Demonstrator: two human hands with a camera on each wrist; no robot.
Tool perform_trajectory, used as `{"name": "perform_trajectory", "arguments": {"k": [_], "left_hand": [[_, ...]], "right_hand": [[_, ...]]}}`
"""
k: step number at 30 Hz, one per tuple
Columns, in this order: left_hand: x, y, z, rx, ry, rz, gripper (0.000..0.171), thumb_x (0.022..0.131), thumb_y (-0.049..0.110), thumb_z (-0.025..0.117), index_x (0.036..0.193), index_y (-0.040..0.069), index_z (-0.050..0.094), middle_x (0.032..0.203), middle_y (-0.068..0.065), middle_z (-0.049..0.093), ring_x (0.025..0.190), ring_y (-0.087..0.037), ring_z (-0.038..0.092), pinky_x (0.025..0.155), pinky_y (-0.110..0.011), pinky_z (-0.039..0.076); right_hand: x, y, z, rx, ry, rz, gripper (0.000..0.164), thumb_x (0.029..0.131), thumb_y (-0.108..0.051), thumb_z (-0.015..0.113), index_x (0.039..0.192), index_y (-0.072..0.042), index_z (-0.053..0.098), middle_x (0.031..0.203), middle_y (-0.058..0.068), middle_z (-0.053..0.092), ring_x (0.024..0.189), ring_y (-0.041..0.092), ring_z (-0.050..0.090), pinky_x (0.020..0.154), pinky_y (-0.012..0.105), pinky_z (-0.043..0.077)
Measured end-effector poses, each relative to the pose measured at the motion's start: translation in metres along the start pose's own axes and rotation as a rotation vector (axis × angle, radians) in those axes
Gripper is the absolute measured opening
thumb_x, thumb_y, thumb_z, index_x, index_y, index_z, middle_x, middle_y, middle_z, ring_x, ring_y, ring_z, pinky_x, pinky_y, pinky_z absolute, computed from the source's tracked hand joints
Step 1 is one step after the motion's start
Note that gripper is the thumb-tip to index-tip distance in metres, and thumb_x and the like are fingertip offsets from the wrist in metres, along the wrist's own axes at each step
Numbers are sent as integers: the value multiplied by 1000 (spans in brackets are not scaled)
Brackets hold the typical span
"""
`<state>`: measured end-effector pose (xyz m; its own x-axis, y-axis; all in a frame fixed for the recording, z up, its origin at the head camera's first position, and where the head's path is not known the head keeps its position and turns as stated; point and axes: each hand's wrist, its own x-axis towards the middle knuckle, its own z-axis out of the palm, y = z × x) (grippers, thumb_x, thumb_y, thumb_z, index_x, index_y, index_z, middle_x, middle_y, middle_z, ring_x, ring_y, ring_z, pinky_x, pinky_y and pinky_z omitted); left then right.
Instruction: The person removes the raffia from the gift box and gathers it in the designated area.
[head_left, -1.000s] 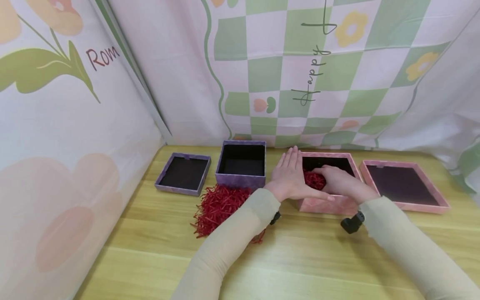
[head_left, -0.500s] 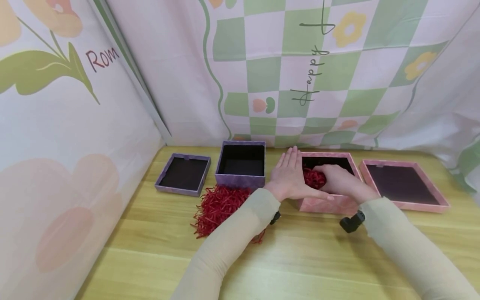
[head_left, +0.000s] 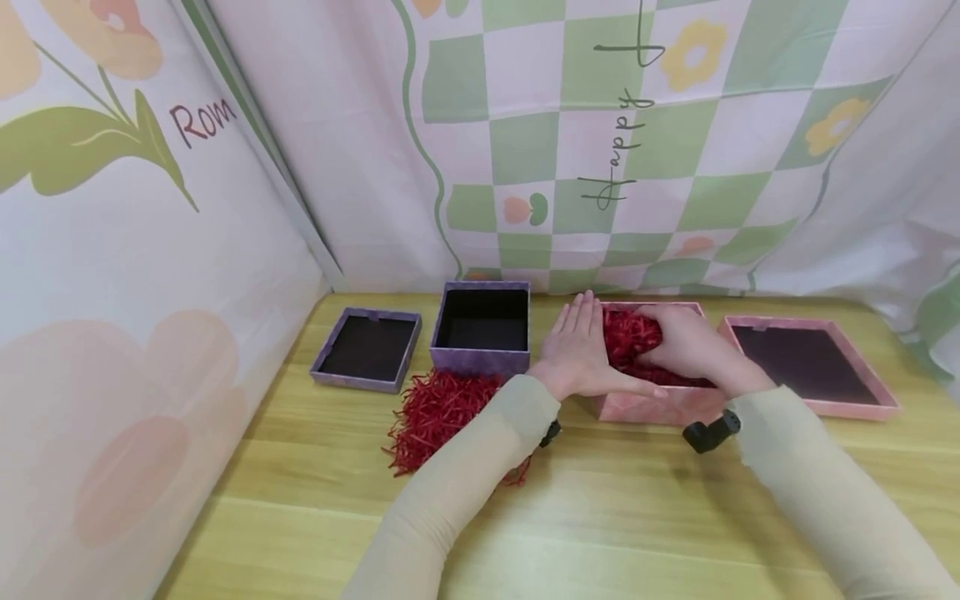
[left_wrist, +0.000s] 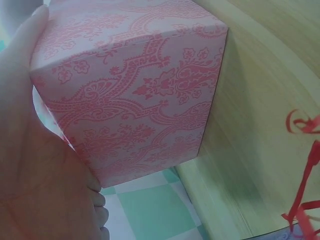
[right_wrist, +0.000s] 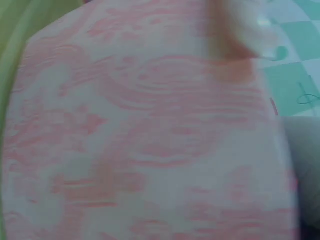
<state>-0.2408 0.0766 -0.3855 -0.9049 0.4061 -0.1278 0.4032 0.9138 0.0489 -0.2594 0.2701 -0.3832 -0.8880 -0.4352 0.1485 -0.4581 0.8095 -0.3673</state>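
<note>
A pink patterned box [head_left: 660, 407] stands at the back right of the table. Curled around a clump of red shredded paper [head_left: 630, 335], my right hand [head_left: 693, 346] is at the box's opening; its fingertips are hidden in the strands. My left hand [head_left: 579, 354] lies along the box's left edge, fingers straight and pointing away, thumb stretched over the front rim. In the left wrist view the palm [left_wrist: 45, 180] shows beside the box's patterned corner [left_wrist: 140, 100]. The blurred right wrist view is mostly filled by the box wall [right_wrist: 140, 125].
Left of the hands, a loose pile of red shredded paper [head_left: 438, 417] lies on the wooden table [head_left: 600, 517]. Behind it stands a purple box [head_left: 480, 361], with a purple lid [head_left: 367, 343] at its left. A pink lid [head_left: 810, 367] lies right of the pink box.
My right hand has risen and shifted slightly right, bringing the red shredded paper up to the box's rim. More of the paper shows now. The left hand has stayed in place.
</note>
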Motion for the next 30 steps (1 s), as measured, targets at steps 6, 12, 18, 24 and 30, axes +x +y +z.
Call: {"name": "perform_trajectory", "arguments": {"k": [6,12,18,24,30], "left_hand": [[-1,0,1,-12,10,9,144,64,103,41,161,11,-15,168,-4,-17,152,-16,-15,119,-28,-9],[-1,-1,-1,-4,5,12,142,66,102,40,160,11,-16,168,-4,-18,152,-15,-15,119,-28,-10],[5,0,4,7,-40,6,142,66,102,40,159,12,-20,166,-3,-22,151,-15,-18,118,-28,-13],[3,1,3,0,-41,6,142,66,102,40,159,12,-20,166,-3,-22,151,-15,-18,118,-28,-12],[-3,0,-1,5,-17,15,140,68,101,40,160,12,-17,167,-3,-20,152,-15,-16,119,-28,-11]], "right_hand": [[-4,-7,-30,44,46,54,60,76,-13,88,127,4,63,116,28,66,105,47,62,90,65,48],[-12,-13,-58,89,112,80,61,77,-8,88,130,3,61,117,30,64,106,48,60,90,65,47],[-31,-24,-81,137,166,102,64,76,-6,88,133,1,60,121,30,63,109,48,59,91,65,45],[-58,-34,-95,127,220,83,69,69,1,91,131,2,61,121,28,62,107,47,58,88,61,45],[-90,-46,-99,23,308,11,75,57,0,97,126,-4,67,111,20,68,97,39,63,83,39,46]]}}
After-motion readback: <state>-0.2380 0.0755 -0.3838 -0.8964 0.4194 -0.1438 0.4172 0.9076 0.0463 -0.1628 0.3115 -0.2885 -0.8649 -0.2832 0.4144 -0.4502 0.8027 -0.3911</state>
